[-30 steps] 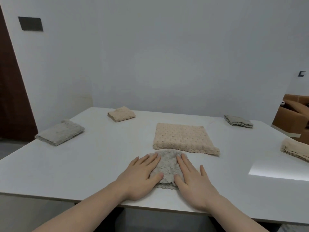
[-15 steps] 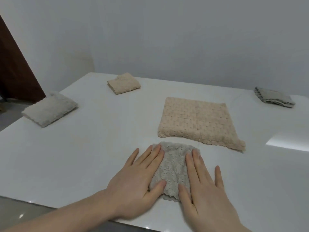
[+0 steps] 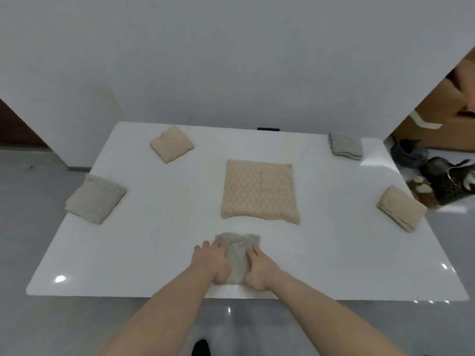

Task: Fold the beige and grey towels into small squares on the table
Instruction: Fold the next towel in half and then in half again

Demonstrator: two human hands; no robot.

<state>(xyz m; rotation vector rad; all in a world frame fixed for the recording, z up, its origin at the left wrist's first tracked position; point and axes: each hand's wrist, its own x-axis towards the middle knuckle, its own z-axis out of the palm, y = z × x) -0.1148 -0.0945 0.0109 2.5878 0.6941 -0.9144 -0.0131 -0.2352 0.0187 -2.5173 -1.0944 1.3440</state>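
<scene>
Near the front edge of the white worktop (image 3: 159, 253), a small folded grey towel (image 3: 237, 258) lies between both hands. The left hand (image 3: 212, 262) and right hand (image 3: 258, 269) press on its two sides; the picture is too blurred to tell whether each grip is flat or curled into the cloth. Just behind it lies a larger beige towel (image 3: 259, 192), spread flat. Folded squares sit around the worktop: a beige one (image 3: 171, 143) far left, a grey one (image 3: 95, 202) left, a grey one (image 3: 345, 149) far right, a beige one (image 3: 401, 208) right.
</scene>
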